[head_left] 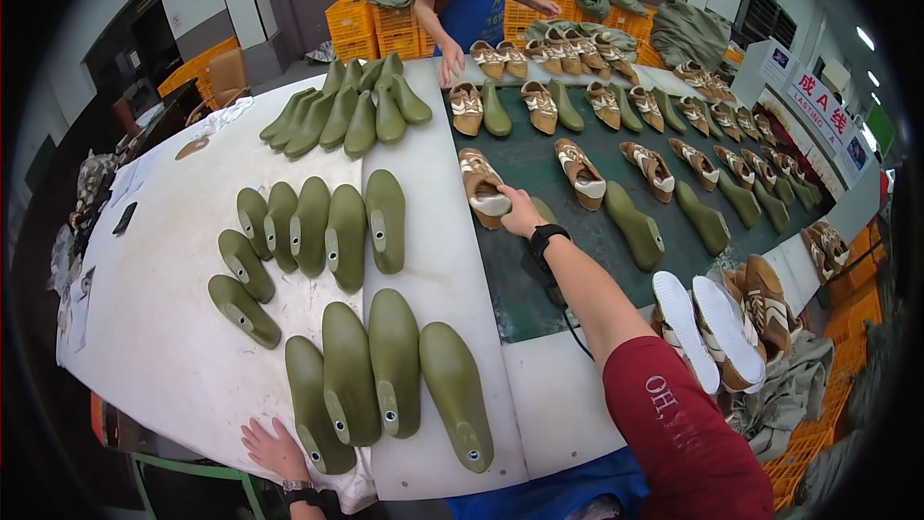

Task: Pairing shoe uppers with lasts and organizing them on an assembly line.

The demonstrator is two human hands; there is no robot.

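My right hand [523, 214] reaches forward over the dark green belt [520, 303]. Its fingers grip the heel end of a brown and white sneaker [478, 178] at the belt's left edge. A green shoe last [544, 217] lies partly hidden behind that hand and forearm. Down at the near edge of the white table [192, 279], my left hand [275, 450] rests flat with its fingers spread, holding nothing. Beside it, to the right, stands a row of large green shoe lasts [348, 376].
More lasts [311, 226] lie mid-table, with another cluster [351, 111] farther back. Sneakers and lasts line the belt in rows. White-soled sneakers [685, 323] lie at right by orange crates [847, 366]. Across the table stands a person in a blue apron [474, 5].
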